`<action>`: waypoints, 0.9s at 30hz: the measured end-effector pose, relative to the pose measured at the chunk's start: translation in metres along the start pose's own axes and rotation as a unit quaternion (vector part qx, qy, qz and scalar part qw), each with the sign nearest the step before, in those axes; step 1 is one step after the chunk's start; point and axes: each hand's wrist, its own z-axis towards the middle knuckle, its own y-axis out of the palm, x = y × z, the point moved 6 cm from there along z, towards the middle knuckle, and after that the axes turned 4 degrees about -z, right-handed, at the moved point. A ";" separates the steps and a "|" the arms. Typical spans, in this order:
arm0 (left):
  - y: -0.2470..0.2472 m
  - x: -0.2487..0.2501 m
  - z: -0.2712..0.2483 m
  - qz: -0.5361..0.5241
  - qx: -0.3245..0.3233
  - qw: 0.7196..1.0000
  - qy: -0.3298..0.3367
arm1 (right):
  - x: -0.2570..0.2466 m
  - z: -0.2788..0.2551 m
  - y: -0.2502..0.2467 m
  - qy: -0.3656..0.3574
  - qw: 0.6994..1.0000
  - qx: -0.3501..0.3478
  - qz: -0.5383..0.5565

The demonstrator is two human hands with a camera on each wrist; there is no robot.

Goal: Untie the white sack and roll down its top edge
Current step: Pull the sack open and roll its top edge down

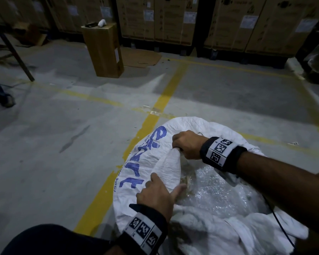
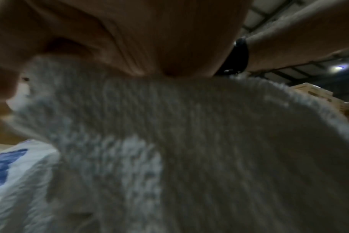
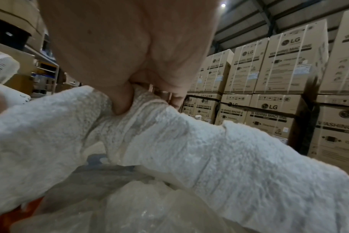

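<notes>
The white woven sack (image 1: 136,181) with blue lettering stands on the floor at lower right, its mouth open. Clear bubble wrap (image 1: 215,188) shows inside. Along the left rim a folded-over band of the top edge (image 1: 168,164) runs between my hands. My right hand (image 1: 187,145) grips the far end of that band in a fist. My left hand (image 1: 155,194) holds the near end, thumb inside and fingers outside. The left wrist view shows blurred sack fabric (image 2: 169,141) under my palm (image 2: 130,39). The right wrist view shows my fingers (image 3: 130,47) curled round the bunched edge (image 3: 169,134).
A tall cardboard box (image 1: 103,50) stands on the concrete floor ahead. Stacked cartons (image 1: 173,19) line the back wall. Yellow floor lines (image 1: 149,122) pass beside the sack. Someone's shoe (image 1: 7,100) and a slanted dark pole (image 1: 15,52) are at far left.
</notes>
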 end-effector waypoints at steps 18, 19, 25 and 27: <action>-0.005 -0.026 0.034 -0.266 0.007 0.962 0.061 | -0.022 -0.014 0.030 -0.071 0.995 0.061 0.046; -0.003 -0.032 0.038 -0.308 -0.005 0.950 0.051 | -0.020 -0.009 0.030 -0.051 0.993 0.058 0.084; 0.037 -0.062 0.059 -0.497 -0.132 0.844 -0.152 | -0.023 0.037 0.057 0.055 0.952 -0.125 0.273; 0.038 -0.061 0.055 -0.497 -0.127 0.844 -0.156 | -0.020 0.046 0.062 0.084 0.945 -0.177 0.264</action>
